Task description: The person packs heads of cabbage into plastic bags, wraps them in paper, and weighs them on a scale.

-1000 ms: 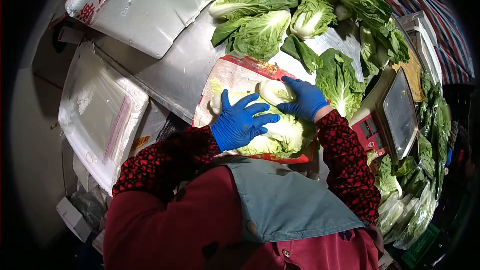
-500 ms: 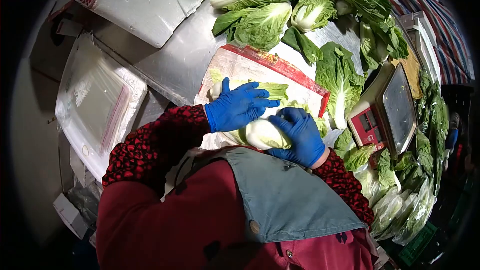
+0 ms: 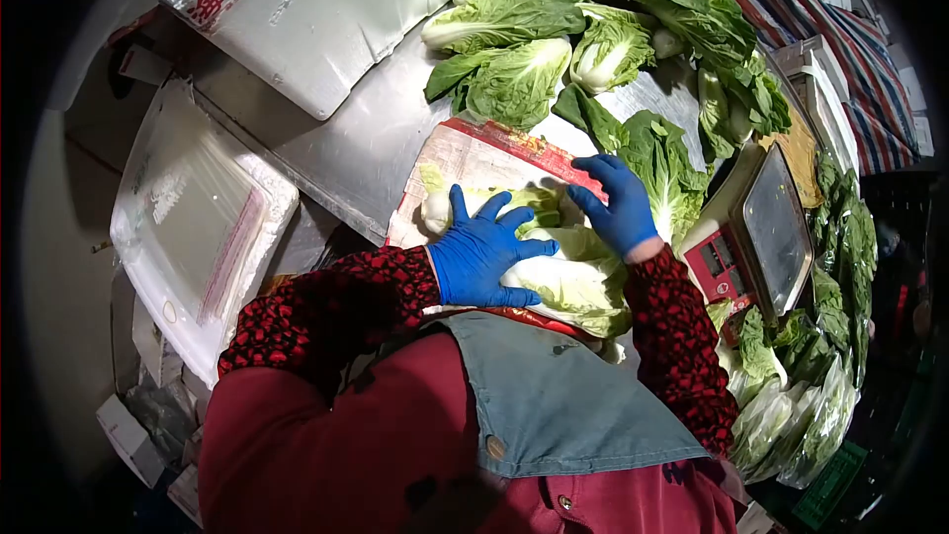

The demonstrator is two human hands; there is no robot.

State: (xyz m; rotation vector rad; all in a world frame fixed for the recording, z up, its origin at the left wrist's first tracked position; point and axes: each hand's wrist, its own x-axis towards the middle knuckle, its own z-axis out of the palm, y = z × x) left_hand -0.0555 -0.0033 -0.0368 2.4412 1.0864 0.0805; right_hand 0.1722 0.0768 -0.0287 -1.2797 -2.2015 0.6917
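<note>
My left hand [image 3: 479, 255], in a blue glove, lies with spread fingers on pale heads of Chinese cabbage. The nearer cabbage [image 3: 583, 287] rests on its side in front of my apron, partly under my fingertips. Behind my left hand lies a second cabbage [image 3: 435, 212], mostly hidden by the glove. Both are on a worn red-and-white printed sheet [image 3: 465, 163]. My right hand [image 3: 625, 206], also gloved in blue, is raised near the sheet's right edge. Its fingers are apart and hold nothing that I can see.
Leafy cabbages [image 3: 514, 79] are piled on the metal table [image 3: 346, 153] at the back. A scale [image 3: 771, 227] stands at the right, with bagged greens [image 3: 791, 425] below it. White foam boxes [image 3: 287, 30] sit at back left, and a plastic-lined foam tray [image 3: 183, 227] is at left.
My right hand has let go of the nearer cabbage and moved up and right. That cabbage now lies farther right. My left hand has shifted nearer to me, fingers spread wider.
</note>
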